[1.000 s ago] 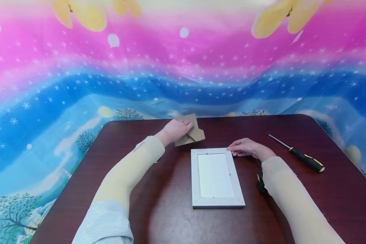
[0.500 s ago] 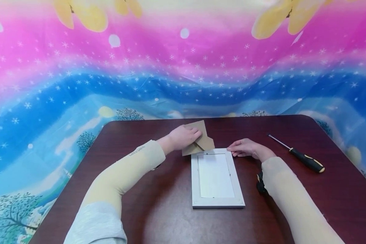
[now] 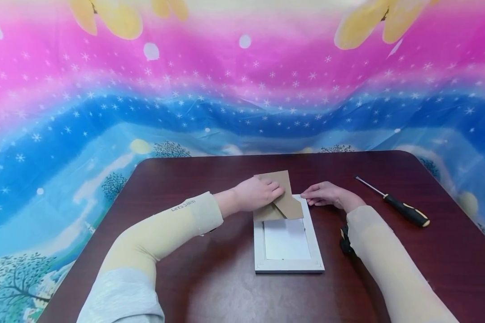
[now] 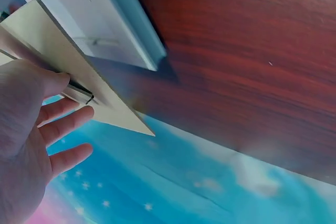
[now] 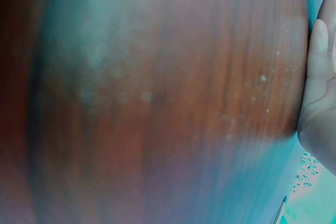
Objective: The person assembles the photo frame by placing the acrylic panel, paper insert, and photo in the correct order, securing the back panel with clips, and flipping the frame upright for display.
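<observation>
Two hands work over a white frame (image 3: 288, 244) lying flat, back up, near the table's (image 3: 210, 278) middle. At its far end, the left hand (image 3: 258, 194) pinches a brown backing board (image 3: 280, 197), thumb under and fingers on top, holding it tilted over the frame's top edge; the stand flap hangs off it. The board looks thin, light and stiff, likely to bend if squeezed, so edge holds suit it. Any glass in the frame would be fragile. The right hand (image 3: 325, 195) rests flat, fingers relaxed, touching the frame's far right corner. Farther right, well apart, lies a screwdriver (image 3: 394, 202); nothing blocks the board. Beyond hangs a colourful cloth (image 3: 242, 89).
</observation>
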